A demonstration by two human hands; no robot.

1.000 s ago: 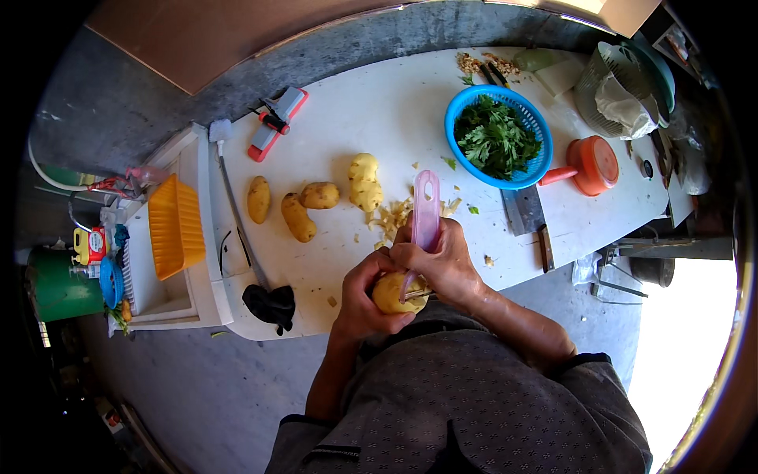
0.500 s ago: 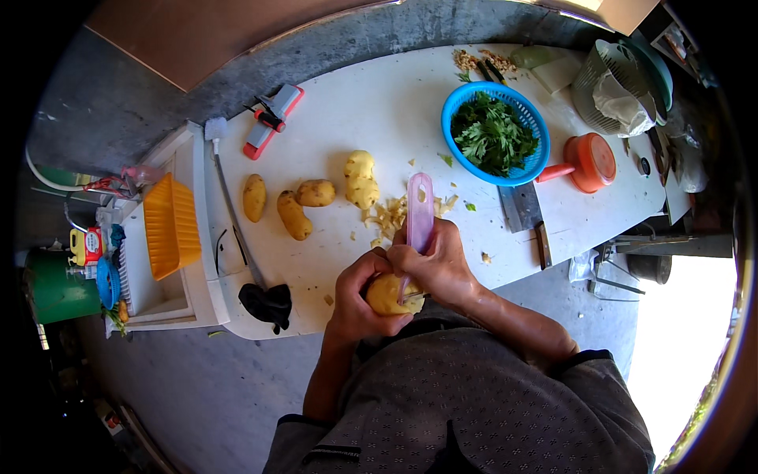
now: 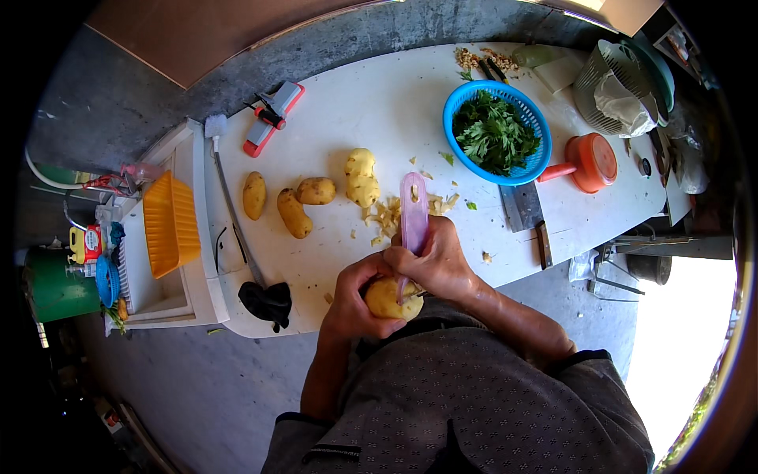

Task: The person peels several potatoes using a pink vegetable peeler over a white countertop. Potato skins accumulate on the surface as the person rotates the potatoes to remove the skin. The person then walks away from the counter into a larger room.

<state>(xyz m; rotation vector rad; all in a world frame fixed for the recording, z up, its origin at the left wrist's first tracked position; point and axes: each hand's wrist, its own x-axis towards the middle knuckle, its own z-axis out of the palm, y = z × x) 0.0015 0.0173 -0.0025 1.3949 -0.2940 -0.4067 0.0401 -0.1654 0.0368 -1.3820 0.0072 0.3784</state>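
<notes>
Glaring daylight enters through the opening [image 3: 679,347] beyond the right end of the white table [image 3: 379,95], burnt out to blank white there. The tabletop is bright and mostly sharp, while the space past its left edge sinks into near-black. Fisheye distortion bows its far edge and the wall [image 3: 355,39] behind.

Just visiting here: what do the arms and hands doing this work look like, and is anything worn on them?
These are a person's bare hands, not machine parts: neither the left hand nor the right hand wears a glove, and no watch or bracelet shows. The forearms are uncovered. The dark grey shirt has a small repeated pattern and short sleeves with black edging.
</notes>
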